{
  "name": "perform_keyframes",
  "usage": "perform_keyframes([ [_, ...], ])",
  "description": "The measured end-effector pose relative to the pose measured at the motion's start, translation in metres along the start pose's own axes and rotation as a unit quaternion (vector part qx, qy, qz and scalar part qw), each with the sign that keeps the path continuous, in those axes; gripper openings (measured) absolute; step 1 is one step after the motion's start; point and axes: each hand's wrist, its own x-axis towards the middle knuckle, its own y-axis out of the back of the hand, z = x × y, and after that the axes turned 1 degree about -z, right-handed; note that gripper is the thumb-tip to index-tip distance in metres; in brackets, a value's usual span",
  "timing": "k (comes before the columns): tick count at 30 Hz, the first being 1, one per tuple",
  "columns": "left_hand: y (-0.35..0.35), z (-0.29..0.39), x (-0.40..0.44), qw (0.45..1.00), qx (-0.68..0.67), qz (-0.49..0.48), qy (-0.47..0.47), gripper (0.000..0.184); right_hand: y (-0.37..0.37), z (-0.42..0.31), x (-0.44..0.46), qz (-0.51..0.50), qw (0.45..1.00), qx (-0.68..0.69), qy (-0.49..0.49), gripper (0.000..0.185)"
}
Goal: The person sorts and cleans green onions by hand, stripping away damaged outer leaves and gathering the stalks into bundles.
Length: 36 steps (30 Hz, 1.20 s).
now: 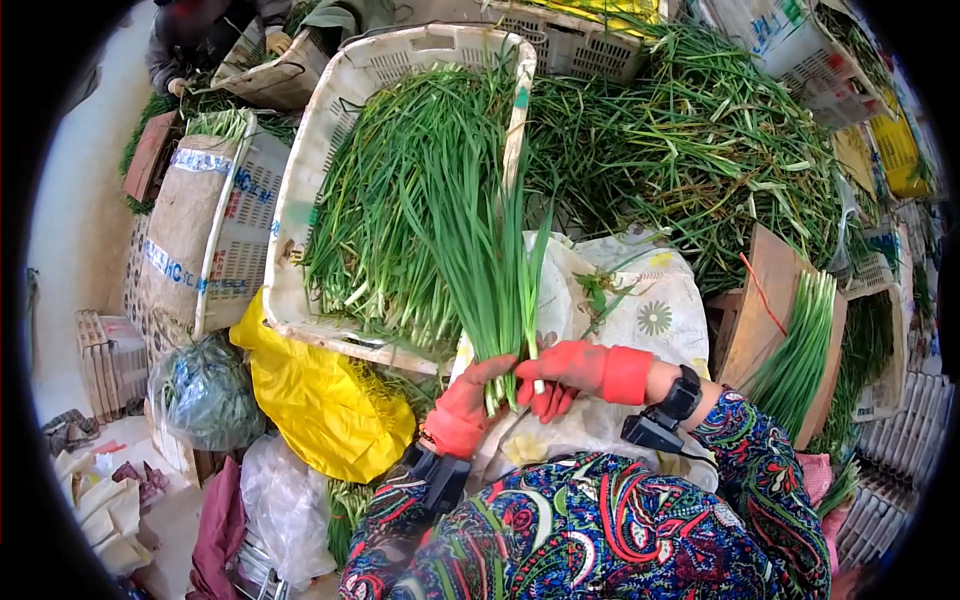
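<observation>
My left hand [463,408], in a red glove, is closed around a bunch of chives [478,290] near its pale stem ends. The long leaves reach up over the rim of a white plastic crate [283,255], which is heaped with more chives [385,190]. Beside it my right hand [585,372], also red-gloved, pinches a few stalks of chives [529,305] low on their white part. Both hands nearly touch, above a pale flowered cloth [645,290].
A large pile of loose leaves [700,150] lies behind the cloth. A neat chive bundle [800,335] rests on a brown board [775,270] at right. A yellow bag [315,415] and plastic-wrapped greens [212,390] are at left. Another person's hand [278,42] is at the far crate.
</observation>
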Motion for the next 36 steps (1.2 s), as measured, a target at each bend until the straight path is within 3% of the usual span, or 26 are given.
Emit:
perform_keyframes([
  [4,-0.004,0.004,-0.008,0.998,0.028,0.049,0.031,0.037,-0.012,0.002,0.011,-0.044,0.999,0.009,-0.02,0.047],
  [5,-0.001,0.004,-0.007,0.998,0.037,0.045,0.024,0.036,-0.013,0.003,0.013,-0.066,0.995,0.002,-0.078,0.049],
  [9,0.003,0.008,-0.011,0.997,0.048,0.06,0.004,0.033,-0.025,-0.015,-0.009,-0.051,0.968,-0.238,-0.064,0.05],
  [10,-0.004,0.012,-0.014,0.997,0.048,0.068,-0.002,0.032,-0.026,-0.023,-0.018,0.038,0.952,-0.302,0.018,0.049],
  [11,-0.016,0.013,-0.019,0.991,0.093,0.066,-0.07,0.031,-0.023,-0.033,-0.024,0.126,0.92,-0.358,0.098,0.047],
  [12,-0.018,0.013,-0.023,0.987,0.123,0.071,-0.076,0.032,-0.018,-0.041,-0.026,0.215,0.87,-0.406,0.178,0.046],
  [14,-0.02,0.012,-0.028,0.976,0.187,0.074,-0.085,0.033,-0.001,-0.05,-0.011,0.448,0.676,-0.401,0.426,0.042],
  [17,-0.017,0.009,-0.021,0.958,0.268,0.029,-0.099,0.043,0.026,-0.06,0.019,0.554,0.525,-0.521,0.382,0.043],
  [19,-0.023,0.012,-0.022,0.942,0.321,0.04,-0.09,0.051,0.022,-0.064,-0.004,0.369,0.818,-0.29,0.334,0.039],
  [20,-0.023,0.013,-0.022,0.941,0.32,0.045,-0.098,0.051,0.022,-0.064,-0.013,0.245,0.912,-0.155,0.29,0.037],
  [21,-0.022,0.013,-0.024,0.941,0.316,0.051,-0.106,0.052,0.047,-0.044,0.014,0.211,0.934,-0.074,0.28,0.035],
  [24,-0.03,0.013,-0.027,0.942,0.3,0.066,-0.134,0.051,0.06,-0.024,0.005,0.185,0.928,-0.004,0.323,0.032],
  [29,-0.047,0.01,-0.022,0.948,0.273,0.067,-0.151,0.051,0.075,-0.012,-0.032,0.198,0.878,-0.108,0.422,0.031],
  [31,-0.047,0.011,-0.025,0.95,0.265,0.064,-0.151,0.049,0.093,-0.023,-0.051,0.264,0.88,0.008,0.396,0.029],
  [32,-0.047,0.012,-0.028,0.948,0.274,0.074,-0.143,0.048,0.119,-0.034,-0.058,0.212,0.865,0.16,0.425,0.028],
  [34,-0.047,0.014,-0.037,0.945,0.284,0.097,-0.129,0.046,0.164,-0.06,-0.103,0.167,0.77,0.296,0.54,0.03],
  [35,-0.048,0.015,-0.042,0.943,0.285,0.112,-0.127,0.045,0.195,-0.071,-0.128,0.213,0.731,0.192,0.619,0.033],
  [36,-0.048,0.015,-0.044,0.939,0.293,0.119,-0.133,0.046,0.224,-0.085,-0.169,0.03,0.786,0.212,0.58,0.04],
])
